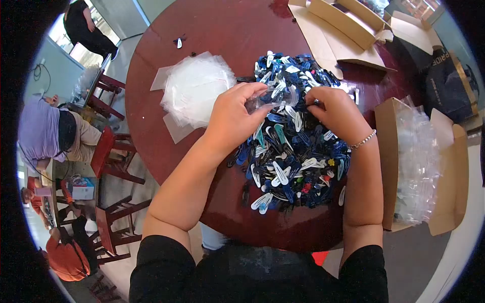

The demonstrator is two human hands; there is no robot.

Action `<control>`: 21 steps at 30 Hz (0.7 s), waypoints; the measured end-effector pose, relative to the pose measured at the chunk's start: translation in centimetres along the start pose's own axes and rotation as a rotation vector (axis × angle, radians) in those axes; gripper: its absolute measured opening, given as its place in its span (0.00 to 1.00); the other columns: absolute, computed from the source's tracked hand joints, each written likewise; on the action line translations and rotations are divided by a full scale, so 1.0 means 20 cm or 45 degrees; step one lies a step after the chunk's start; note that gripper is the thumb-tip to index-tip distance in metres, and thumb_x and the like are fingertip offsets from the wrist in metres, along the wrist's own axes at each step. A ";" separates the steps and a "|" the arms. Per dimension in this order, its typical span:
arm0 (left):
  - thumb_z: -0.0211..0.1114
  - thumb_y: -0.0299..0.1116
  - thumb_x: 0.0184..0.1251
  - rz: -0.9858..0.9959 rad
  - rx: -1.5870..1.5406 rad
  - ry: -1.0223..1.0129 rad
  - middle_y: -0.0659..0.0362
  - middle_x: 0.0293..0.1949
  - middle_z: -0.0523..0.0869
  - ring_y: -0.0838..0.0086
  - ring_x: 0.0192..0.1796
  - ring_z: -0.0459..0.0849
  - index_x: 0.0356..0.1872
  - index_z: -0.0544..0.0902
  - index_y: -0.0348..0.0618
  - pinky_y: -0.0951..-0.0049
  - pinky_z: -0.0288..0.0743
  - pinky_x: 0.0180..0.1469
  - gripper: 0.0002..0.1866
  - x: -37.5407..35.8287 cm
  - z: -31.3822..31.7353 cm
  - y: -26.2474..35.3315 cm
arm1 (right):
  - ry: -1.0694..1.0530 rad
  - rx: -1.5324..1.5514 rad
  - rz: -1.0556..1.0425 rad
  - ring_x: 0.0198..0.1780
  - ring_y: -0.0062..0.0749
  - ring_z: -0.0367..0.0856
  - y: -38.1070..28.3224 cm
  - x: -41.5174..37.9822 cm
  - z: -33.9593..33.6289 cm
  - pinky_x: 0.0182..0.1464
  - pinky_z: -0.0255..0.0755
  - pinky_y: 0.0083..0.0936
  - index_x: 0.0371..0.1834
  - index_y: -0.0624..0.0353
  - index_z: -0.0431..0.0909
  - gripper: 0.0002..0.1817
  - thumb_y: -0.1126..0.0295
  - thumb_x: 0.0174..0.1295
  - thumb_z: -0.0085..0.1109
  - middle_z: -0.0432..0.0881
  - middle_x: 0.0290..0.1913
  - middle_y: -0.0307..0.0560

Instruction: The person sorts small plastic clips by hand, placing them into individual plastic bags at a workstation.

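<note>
A heap of blue, black and white hair clips lies on the round dark red table. Above its far side, my left hand pinches a small clear plastic bag. My right hand is closed over the pile right beside the bag, fingers curled on a dark clip that is mostly hidden. A bead bracelet sits on my right wrist. To the left of my left hand lies a stack of clear plastic bags.
An open cardboard box holding filled clear bags stands at the right. Flat open cardboard boxes sit at the far right, next to a dark bag. People sit or stand at the left among red wooden stools.
</note>
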State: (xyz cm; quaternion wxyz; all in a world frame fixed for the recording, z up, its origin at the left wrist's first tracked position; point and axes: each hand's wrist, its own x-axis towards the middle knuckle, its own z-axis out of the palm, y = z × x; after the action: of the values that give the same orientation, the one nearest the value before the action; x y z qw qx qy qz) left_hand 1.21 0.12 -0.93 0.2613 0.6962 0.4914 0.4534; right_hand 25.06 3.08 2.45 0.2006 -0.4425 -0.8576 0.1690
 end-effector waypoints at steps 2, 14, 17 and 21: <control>0.74 0.29 0.52 -0.036 -0.039 -0.008 0.52 0.40 0.86 0.64 0.41 0.86 0.47 0.83 0.39 0.69 0.78 0.43 0.19 0.00 0.00 0.00 | -0.028 -0.050 0.030 0.36 0.45 0.83 -0.02 0.00 -0.01 0.40 0.76 0.34 0.36 0.63 0.79 0.07 0.77 0.54 0.61 0.83 0.33 0.53; 0.72 0.31 0.51 0.111 0.118 0.041 0.53 0.40 0.86 0.57 0.44 0.84 0.46 0.83 0.39 0.63 0.77 0.47 0.19 0.00 0.00 -0.03 | 0.366 0.169 0.038 0.28 0.16 0.72 -0.09 -0.02 -0.08 0.31 0.67 0.16 0.40 0.66 0.82 0.09 0.77 0.57 0.67 0.80 0.30 0.40; 0.72 0.31 0.50 0.156 0.218 0.053 0.53 0.40 0.86 0.57 0.46 0.83 0.48 0.82 0.39 0.62 0.76 0.49 0.21 -0.01 0.00 -0.02 | 0.389 0.147 -0.085 0.32 0.24 0.80 -0.24 -0.02 -0.11 0.36 0.74 0.20 0.38 0.63 0.84 0.08 0.78 0.55 0.68 0.84 0.34 0.44; 0.72 0.32 0.50 0.211 0.237 0.005 0.53 0.40 0.85 0.57 0.46 0.82 0.49 0.81 0.39 0.61 0.76 0.50 0.22 -0.01 0.01 0.00 | 0.452 -0.084 -0.290 0.41 0.42 0.86 -0.34 -0.03 -0.04 0.45 0.78 0.30 0.40 0.62 0.84 0.10 0.78 0.54 0.68 0.85 0.39 0.50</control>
State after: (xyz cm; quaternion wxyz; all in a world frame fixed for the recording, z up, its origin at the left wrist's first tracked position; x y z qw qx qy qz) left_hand 1.28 -0.12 -1.10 0.1562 0.7547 0.4725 0.4274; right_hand 21.01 -1.20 6.14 0.3517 -0.3717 -0.8584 0.0365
